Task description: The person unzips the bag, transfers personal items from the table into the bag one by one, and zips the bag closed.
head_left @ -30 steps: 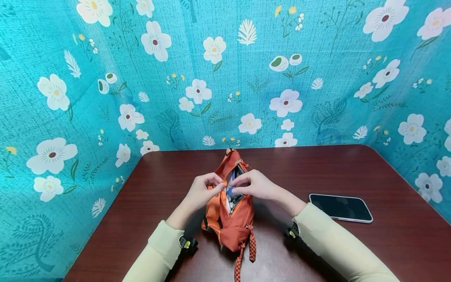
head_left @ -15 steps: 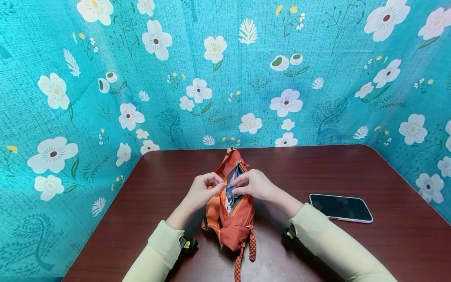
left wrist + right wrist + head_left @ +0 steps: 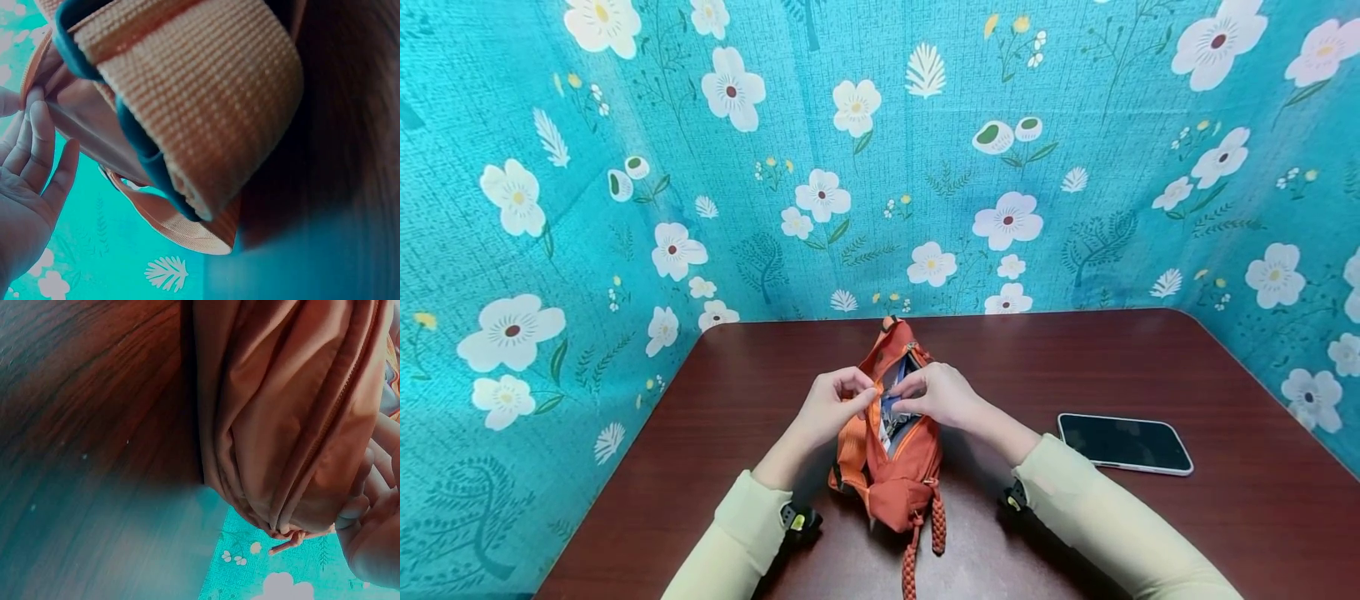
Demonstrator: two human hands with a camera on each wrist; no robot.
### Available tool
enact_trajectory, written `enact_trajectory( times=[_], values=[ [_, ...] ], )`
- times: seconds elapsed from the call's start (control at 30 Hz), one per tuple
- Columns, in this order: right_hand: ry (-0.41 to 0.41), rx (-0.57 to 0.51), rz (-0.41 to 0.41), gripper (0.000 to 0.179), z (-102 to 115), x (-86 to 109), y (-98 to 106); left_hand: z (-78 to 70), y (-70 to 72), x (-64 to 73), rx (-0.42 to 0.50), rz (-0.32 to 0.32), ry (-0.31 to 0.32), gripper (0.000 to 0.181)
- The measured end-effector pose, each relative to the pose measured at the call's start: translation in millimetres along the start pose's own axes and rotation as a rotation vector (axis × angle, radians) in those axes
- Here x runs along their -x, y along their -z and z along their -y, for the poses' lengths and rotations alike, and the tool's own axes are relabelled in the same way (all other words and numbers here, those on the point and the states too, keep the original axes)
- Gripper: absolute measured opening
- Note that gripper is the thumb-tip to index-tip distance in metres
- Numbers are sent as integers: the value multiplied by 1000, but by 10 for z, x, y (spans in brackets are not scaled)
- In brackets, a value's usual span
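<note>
An orange-red zippered bag [image 3: 901, 500] lies on the table with its top unzipped. Its opening shows a grey lining and blue, white and clear items [image 3: 887, 417], too small to identify. At the left of the opening, my left hand [image 3: 830, 408] pinches the bag's edge between thumb and fingers. My right hand [image 3: 951, 395] reaches over the right edge, thumb and forefinger at the opening beside something blue; whether they grip it is hidden. In the right wrist view, its bent fingers [image 3: 353, 509] touch the bag's outside. A ribbed orange strap [image 3: 206, 87] fills the left wrist view.
A phone [image 3: 1124, 442] with a dark screen and pale case lies to the right of the bag, near the right sleeve. Two braided pulls [image 3: 937, 525] hang from the bag's near end. A blue flowered cloth [image 3: 880, 208] rises behind the dark wooden table [image 3: 760, 358].
My left hand keeps its pinch on the bag's edge. My right hand and forearm have shifted slightly to the left, and the items inside the opening look slightly rearranged.
</note>
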State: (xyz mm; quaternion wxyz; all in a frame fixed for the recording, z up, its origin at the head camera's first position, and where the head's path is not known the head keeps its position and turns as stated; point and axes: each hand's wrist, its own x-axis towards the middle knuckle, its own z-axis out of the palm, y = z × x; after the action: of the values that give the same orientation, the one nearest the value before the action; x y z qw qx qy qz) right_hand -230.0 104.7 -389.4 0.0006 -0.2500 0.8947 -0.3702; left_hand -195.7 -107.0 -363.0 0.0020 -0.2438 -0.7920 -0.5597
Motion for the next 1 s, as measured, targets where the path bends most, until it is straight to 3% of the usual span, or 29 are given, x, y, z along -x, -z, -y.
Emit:
enact_trajectory(
  times=[0.23,0.37,0.63,1.0],
  values=[
    [-11,172,-91,18,109,-22,-72,46,-13,-6,30,7,-19,6],
    [-34,191,-111,19,114,-35,-92,83,3,-15,31,15,-22,6],
    [-8,-26,-39,19,7,-33,-48,109,36,-12,67,50,20,7],
    [44,-158,-23,18,8,18,20,107,41,8,62,46,17,7]
  ],
)
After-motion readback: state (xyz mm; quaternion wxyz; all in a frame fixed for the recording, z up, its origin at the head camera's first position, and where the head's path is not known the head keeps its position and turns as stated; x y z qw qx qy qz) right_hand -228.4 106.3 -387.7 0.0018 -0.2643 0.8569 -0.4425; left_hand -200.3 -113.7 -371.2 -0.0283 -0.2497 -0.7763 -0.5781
